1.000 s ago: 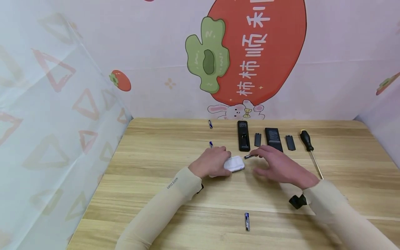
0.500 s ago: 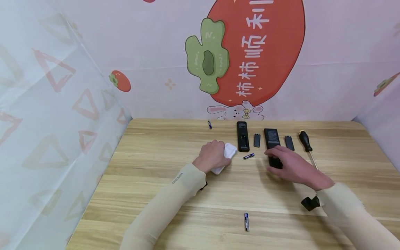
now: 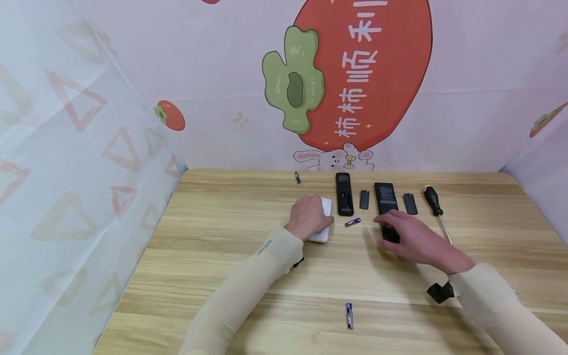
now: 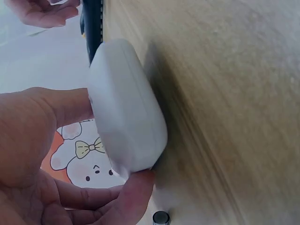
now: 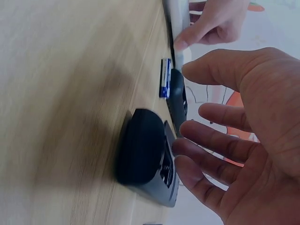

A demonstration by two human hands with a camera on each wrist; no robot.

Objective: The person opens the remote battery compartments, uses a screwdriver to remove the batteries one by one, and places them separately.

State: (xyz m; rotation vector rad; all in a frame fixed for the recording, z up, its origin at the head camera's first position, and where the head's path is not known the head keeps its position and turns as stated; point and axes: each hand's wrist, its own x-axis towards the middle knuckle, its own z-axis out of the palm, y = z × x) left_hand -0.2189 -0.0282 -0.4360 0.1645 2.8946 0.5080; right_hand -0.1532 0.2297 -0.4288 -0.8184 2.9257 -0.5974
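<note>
Head view: right hand (image 3: 414, 239) has moved from loose battery (image 3: 353, 222) to wider black remote (image 3: 387, 203) at table's far side, fingers spread, touching, not gripping. Left hand (image 3: 308, 217) keeps gripping white remote (image 3: 323, 222), now shifted beside slim black remote (image 3: 344, 194).

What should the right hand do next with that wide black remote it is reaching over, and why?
Probably close the fingers on the wide black remote and lift it. The right hand lies open over its near end, fingertips just touching its edge, nothing gripped. The left hand already holds the white remote.
</note>
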